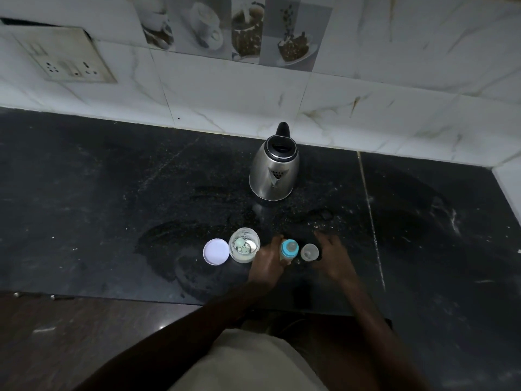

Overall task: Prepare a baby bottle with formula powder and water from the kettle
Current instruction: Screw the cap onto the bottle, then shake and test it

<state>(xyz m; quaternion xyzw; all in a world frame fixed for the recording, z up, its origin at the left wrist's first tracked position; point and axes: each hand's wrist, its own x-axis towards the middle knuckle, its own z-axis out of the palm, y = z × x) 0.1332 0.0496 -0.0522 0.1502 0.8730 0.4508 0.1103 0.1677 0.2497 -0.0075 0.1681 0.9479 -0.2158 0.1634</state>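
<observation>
On the dark worktop [112, 193], near its front edge, the baby bottle [289, 249] stands upright with its blue ring and teat on top. The left grip [267, 258] is wrapped round the bottle's side from the left, grasping it. Just right of the bottle sits a small clear cap [309, 252]. The right grip [332, 255] lies right beside it, released, with the fingers spread and pointing toward the far wall; whether it touches the cap cannot be told. Left of the bottle stands an open clear jar [244, 245] with pale powder inside, and its white lid [216, 252] lies flat just to the jar's left. Farther back, close to the tiled wall, a steel kettle [274, 170] with a black lid stands apart from the rest, spout turned toward the near side. A socket panel [67, 59] is set in the wall at far left.
</observation>
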